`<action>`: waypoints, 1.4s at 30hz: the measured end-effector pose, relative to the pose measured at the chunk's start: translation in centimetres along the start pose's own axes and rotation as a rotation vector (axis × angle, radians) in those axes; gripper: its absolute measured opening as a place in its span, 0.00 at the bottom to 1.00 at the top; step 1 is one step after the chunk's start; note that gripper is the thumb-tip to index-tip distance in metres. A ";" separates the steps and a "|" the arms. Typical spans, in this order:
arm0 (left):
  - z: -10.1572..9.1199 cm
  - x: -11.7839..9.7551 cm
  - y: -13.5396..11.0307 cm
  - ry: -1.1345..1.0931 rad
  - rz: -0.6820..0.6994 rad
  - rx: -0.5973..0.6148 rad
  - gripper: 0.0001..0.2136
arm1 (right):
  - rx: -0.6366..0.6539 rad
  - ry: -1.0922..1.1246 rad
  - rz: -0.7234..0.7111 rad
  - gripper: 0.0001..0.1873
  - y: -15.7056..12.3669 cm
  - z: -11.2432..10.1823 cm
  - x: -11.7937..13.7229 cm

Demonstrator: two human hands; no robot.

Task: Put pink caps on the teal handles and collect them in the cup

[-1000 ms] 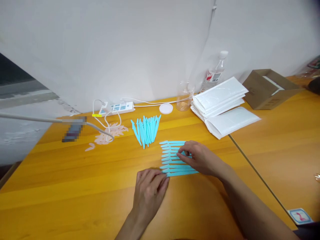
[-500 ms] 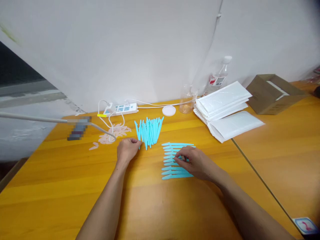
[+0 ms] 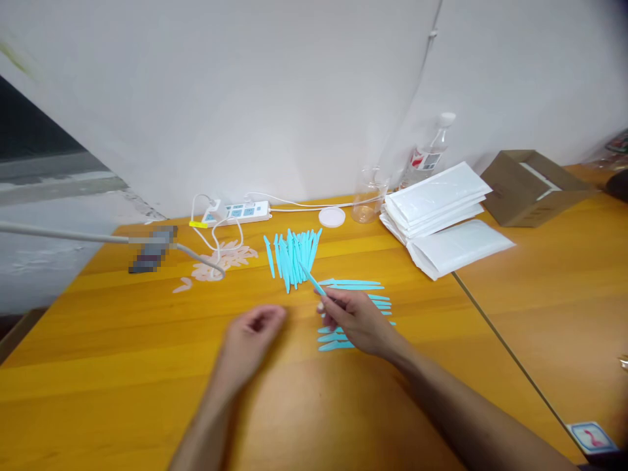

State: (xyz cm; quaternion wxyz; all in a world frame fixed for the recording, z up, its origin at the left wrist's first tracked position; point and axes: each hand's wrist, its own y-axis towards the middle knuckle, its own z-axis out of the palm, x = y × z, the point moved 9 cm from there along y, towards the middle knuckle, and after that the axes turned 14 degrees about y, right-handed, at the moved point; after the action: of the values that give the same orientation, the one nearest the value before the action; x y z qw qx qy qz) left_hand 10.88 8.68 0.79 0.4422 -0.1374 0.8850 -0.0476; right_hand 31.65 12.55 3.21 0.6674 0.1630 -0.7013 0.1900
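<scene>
My right hand (image 3: 354,318) is pinched on one thin turquoise plastic stick (image 3: 312,280), which points up and to the left. It hovers over a neat row of the same sticks (image 3: 360,285) laid side by side on the orange table (image 3: 122,353). A loose pile of turquoise sticks (image 3: 293,250) lies just behind. My left hand (image 3: 251,340) is blurred, a little left of the right hand, with its fingers curled and nothing visible in them.
Pale pink curved pieces (image 3: 223,260) and a white power strip (image 3: 240,212) with cables lie at the back left. A stack of white pouches (image 3: 441,212), a clear cup (image 3: 366,193), a white lid (image 3: 331,217), a water bottle (image 3: 429,152) and a cardboard box (image 3: 532,186) stand at the back right.
My left hand drew back from the loose pile toward me. My right hand lifted off the row and now holds one stick.
</scene>
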 end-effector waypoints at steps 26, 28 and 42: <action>2.9 -1.8 -0.1 0.091 0.218 0.241 0.15 | 0.088 -0.735 -0.345 0.11 -2.0 -0.3 0.7; 2.6 -1.7 -0.2 0.100 0.218 0.239 0.15 | 0.098 -0.726 -0.341 0.11 -2.0 -0.4 0.7; 5.3 -4.7 -2.1 0.126 0.263 0.287 0.14 | 0.243 -0.705 -0.232 0.10 -2.9 -0.1 1.5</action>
State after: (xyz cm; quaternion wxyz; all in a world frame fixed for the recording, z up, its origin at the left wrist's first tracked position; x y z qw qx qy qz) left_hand 18.20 8.21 1.62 0.4035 0.0469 0.9054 -0.1238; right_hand 33.06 10.08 4.87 0.3784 0.3745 -0.8369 0.1274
